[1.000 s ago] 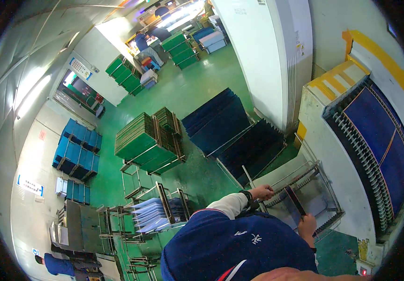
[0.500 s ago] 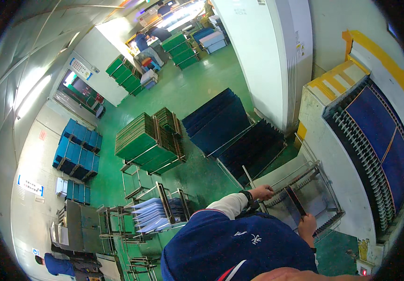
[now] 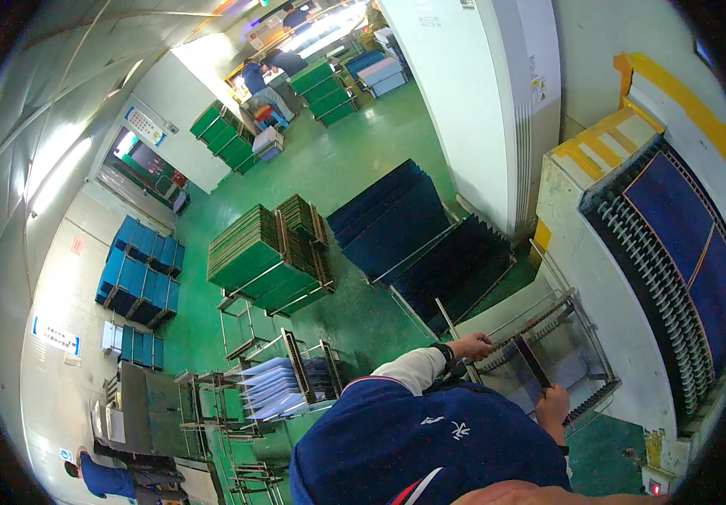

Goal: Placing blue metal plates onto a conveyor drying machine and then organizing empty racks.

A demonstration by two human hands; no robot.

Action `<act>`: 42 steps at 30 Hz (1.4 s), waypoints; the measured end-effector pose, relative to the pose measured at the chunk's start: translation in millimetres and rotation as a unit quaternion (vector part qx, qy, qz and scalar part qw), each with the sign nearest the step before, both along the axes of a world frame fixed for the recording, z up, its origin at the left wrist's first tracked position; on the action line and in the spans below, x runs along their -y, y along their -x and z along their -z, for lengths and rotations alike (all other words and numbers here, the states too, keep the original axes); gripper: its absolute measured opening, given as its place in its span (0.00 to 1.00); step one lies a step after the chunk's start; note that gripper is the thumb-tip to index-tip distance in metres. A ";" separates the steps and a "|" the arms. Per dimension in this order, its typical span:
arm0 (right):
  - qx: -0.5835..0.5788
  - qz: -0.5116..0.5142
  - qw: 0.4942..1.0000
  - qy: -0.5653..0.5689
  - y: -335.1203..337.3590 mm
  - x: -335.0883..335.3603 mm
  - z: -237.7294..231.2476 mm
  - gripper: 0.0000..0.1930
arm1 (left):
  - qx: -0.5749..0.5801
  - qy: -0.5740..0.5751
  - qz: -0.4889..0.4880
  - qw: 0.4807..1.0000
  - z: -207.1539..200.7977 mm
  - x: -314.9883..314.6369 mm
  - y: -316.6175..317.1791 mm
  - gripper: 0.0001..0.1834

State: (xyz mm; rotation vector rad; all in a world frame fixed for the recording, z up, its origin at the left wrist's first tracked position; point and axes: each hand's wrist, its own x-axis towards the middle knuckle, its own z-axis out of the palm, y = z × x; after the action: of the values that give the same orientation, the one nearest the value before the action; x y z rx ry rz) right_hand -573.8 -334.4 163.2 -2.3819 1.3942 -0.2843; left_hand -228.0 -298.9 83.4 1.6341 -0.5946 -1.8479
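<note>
My right hand (image 3: 552,406) is closed on the near end of a narrow, dark panel (image 3: 531,360), seen almost edge-on. The panel slants over a metal rack (image 3: 578,337) with toothed side rails. My left hand (image 3: 469,346), below a dark wristband, is closed beside the rack's left part, a little apart from the panel's far end. Its fingertips are pressed together; what they hold, if anything, is too small to make out.
A machine with a roller conveyor (image 3: 653,261) carrying dark blue panels stands at the right. Racks of dark blue panels (image 3: 388,215) and green panels (image 3: 249,252) stand ahead. White sheets (image 3: 283,387) fill a left rack. A white cabinet (image 3: 485,101) rises behind; people work farther off.
</note>
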 end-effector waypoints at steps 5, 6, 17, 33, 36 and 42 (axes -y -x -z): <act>-0.012 -0.008 1.000 -0.004 -0.8 1.1 -1.6 0.06 | 0.001 0.006 0.001 1.000 6.3 -0.7 -1.5 0.17; -0.013 -0.007 1.000 -0.008 -1.2 1.1 -2.4 0.06 | 0.008 0.006 0.003 1.000 6.4 -0.8 -1.4 0.17; -0.015 -0.011 1.000 0.003 4.3 1.6 7.9 0.07 | 0.006 -0.002 -0.011 1.000 -16.5 0.0 4.2 0.18; -0.018 -0.048 0.999 0.008 5.2 6.9 8.3 0.06 | 0.017 0.025 -0.002 1.000 -17.2 -5.9 3.7 0.18; -0.039 -0.067 0.997 0.030 1.2 7.9 -3.6 0.06 | 0.034 0.037 0.007 0.999 -19.4 -6.6 2.6 0.17; -0.043 -0.115 0.990 0.067 -17.8 14.7 -122.9 0.10 | -0.021 0.032 -0.036 0.999 15.7 -9.6 -15.2 0.18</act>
State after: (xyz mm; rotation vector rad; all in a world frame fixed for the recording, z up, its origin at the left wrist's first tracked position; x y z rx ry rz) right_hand -556.1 -349.1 286.0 -2.6646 1.1517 -0.2213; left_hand -212.9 -289.3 67.8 1.5514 -0.5651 -1.7885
